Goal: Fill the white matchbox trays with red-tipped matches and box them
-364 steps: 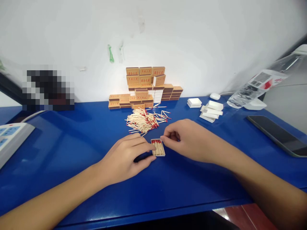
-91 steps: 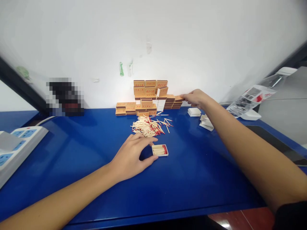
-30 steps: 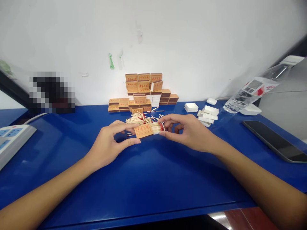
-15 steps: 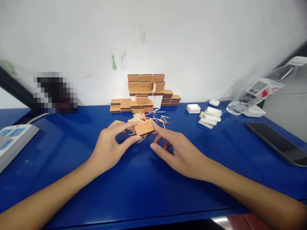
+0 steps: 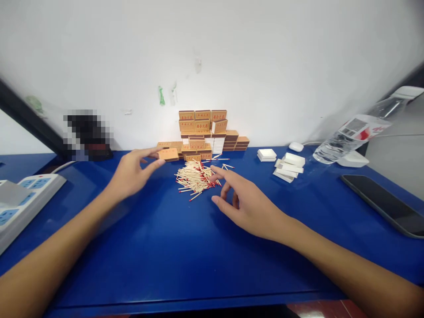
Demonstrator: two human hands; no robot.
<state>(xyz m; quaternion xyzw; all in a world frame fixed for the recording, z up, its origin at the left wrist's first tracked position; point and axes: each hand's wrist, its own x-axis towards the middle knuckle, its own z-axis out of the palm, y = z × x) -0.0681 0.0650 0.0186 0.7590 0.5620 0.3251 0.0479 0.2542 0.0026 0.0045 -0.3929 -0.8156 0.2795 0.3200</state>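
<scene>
Between the thumb and fingers of my left hand [image 5: 132,172] is a matchbox [image 5: 168,154], yellow with red print. It is in front of the left end of a stepped stack of matchboxes [image 5: 202,126] along the wall; whether it touches them I cannot tell. My right hand [image 5: 247,201] hovers at the right edge of a heap of loose matches [image 5: 194,176] with red heads. Its fingers are apart and bent, holding nothing.
White empty-looking box trays [image 5: 288,168] and a small white stack [image 5: 266,154] lie to the right. Beyond them are a white case [image 5: 296,146], a leaning plastic bottle [image 5: 347,134] and a phone [image 5: 384,203]. A power strip [image 5: 29,194] sits at the left of the blue table [image 5: 172,260].
My left hand has carried the matchbox left and back toward the stack. My right hand has let go of it and stays near the matches, which are now more exposed.
</scene>
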